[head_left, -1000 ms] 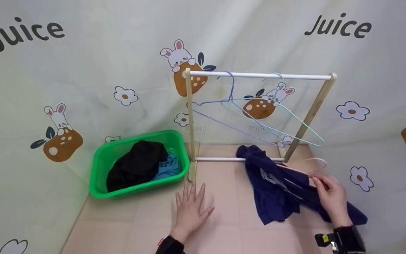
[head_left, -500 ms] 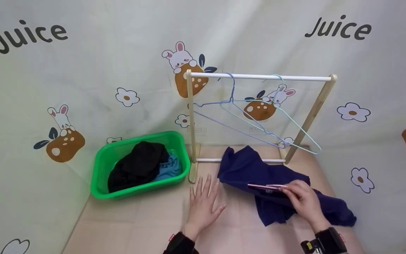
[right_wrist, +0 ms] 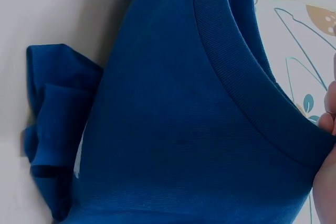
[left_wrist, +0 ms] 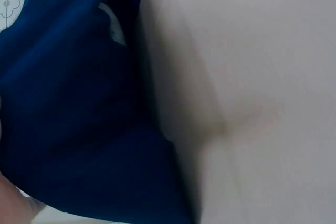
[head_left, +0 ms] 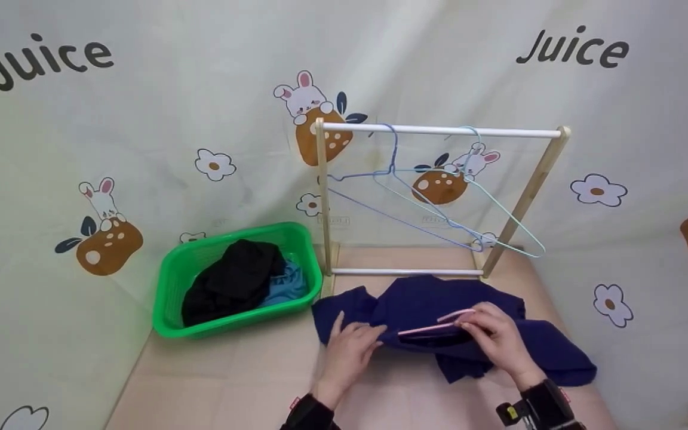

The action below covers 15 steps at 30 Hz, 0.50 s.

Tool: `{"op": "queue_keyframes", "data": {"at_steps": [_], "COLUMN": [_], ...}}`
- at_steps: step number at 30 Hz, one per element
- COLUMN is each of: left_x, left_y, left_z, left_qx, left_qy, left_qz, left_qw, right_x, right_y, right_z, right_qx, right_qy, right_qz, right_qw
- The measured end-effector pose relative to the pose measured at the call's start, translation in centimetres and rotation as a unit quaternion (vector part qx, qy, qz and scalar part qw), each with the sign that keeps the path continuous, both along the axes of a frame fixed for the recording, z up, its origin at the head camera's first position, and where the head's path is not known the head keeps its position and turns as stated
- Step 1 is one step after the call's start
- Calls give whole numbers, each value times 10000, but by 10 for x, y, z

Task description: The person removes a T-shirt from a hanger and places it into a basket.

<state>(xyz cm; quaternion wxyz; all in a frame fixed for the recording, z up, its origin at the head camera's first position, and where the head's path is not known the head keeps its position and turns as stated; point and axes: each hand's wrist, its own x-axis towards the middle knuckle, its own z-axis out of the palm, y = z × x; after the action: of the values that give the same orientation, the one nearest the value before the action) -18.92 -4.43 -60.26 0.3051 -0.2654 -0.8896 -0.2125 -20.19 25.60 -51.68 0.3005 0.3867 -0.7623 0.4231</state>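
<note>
A navy T-shirt (head_left: 445, 298) lies spread across the front of the table, with its neckline toward me. My right hand (head_left: 496, 337) pinches a pink clothes hanger (head_left: 427, 329), part of which is hidden in the neckline. In the right wrist view, the same fingers grip the ribbed collar (right_wrist: 226, 72) at the right edge. My left hand (head_left: 347, 355) holds the shirt's near left edge, index finger pointing up. Navy cloth (left_wrist: 79, 108) fills the left side of the left wrist view, with a bit of hand (left_wrist: 11, 203) in the lower corner.
Behind the shirt stands a wood-and-white clothes rack (head_left: 439, 129). On its bar hang a blue hanger (head_left: 393, 155) and a mint hanger (head_left: 505, 209). At left, a green basket (head_left: 168, 298) holds black (head_left: 233, 275) and teal clothes (head_left: 287, 283).
My right hand has moved left with the pink hanger, and the shirt has spread leftward. From lying flat and apart, my left hand has come onto the shirt's edge.
</note>
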Motion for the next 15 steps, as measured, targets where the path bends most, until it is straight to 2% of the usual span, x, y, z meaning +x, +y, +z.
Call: {"op": "queue_keyframes", "data": {"at_steps": [4,7,10,15], "left_x": [-3,-7,-9,-11], "left_y": [-10,-21,-33,-47], "left_z": [10,21,32,46], "left_qx": [552,1102,1534,1892], "left_qy": [236,304,220,52], "left_qz": [-7,223,547,889], "left_qw": [9982,9932,9864,9779], "right_x": [-2,-4,-5,-7], "right_y": [1,5,10,10], "right_z": [12,17,20,20], "right_qx": [-149,-435,-770,-1246], "right_qy": [-71,-213,-390,-789], "right_qz": [-324,-774,-1124,-1326], "right_qw": [9993,9958,9899,9801]}}
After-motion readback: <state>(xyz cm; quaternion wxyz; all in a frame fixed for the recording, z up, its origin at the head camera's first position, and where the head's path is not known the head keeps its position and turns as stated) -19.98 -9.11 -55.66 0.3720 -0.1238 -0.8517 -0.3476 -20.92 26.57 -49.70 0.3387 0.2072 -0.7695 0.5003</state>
